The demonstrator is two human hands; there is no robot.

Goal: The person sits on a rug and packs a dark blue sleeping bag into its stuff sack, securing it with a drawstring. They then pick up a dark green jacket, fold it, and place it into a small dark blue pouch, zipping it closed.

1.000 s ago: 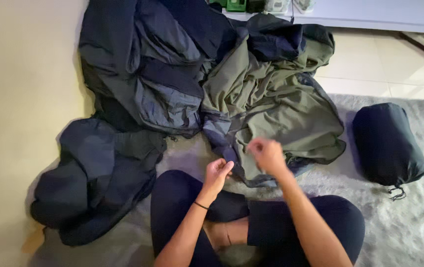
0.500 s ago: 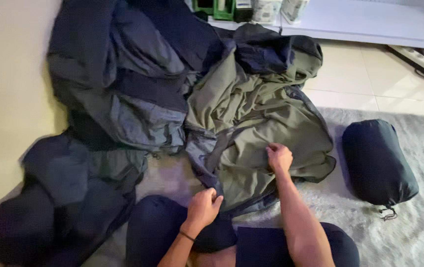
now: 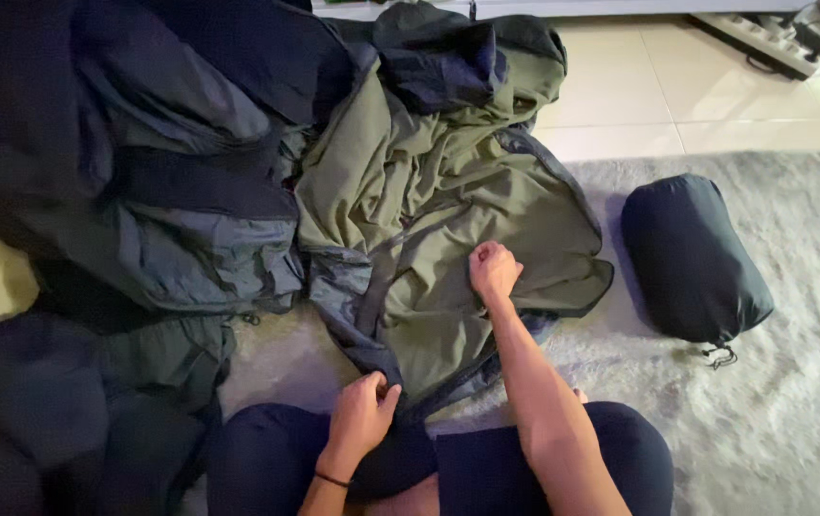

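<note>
A rumpled olive-green sleeping bag [image 3: 448,201] with a dark grey outer side lies spread on the floor in front of my crossed legs. My left hand [image 3: 362,411] pinches its near dark edge just above my knee. My right hand [image 3: 494,269] is a closed fist gripping the green lining further out, arm stretched forward. A second, dark blue-grey sleeping bag [image 3: 142,191] lies bunched to the left, overlapping the green one.
A packed dark stuff sack [image 3: 692,258] with a drawstring rests on the grey shaggy rug [image 3: 792,401] to the right. Cream floor tiles [image 3: 639,86] lie beyond. A dark bundle of fabric [image 3: 37,411] sits at lower left.
Both hands moved apart: the left came down to the near edge, the right reached out onto the green lining. The view has moved closer to the bags.
</note>
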